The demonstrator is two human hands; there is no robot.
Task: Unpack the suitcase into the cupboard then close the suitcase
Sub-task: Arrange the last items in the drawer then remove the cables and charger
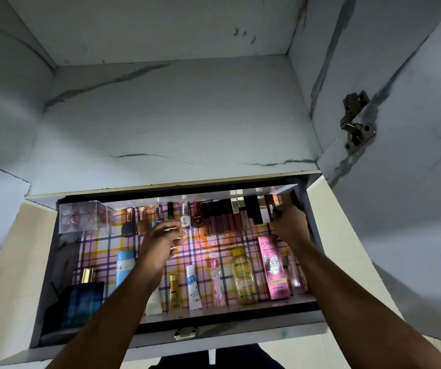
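Observation:
A pulled-out cupboard drawer (240,311), lined with pink plaid paper, holds cosmetics. Along its back stand nail polish bottles (184,218) and dark lipstick tubes (224,217). My right hand (291,226) is at the drawer's back right corner and pinches a dark lipstick tube (274,209) at the end of that row. My left hand (161,243) hovers over the middle of the drawer just in front of the nail polish, its fingers loosely curled, and nothing shows in it. The suitcase is out of view.
At the front lie a blue perfume bottle (86,296), a yellow Garnier bottle (243,275), a pink Pond's box (274,265) and small tubes. A clear plastic box (83,217) sits back left. Above is a marble-patterned shelf (174,115). The open door with its hinge (356,121) hangs at right.

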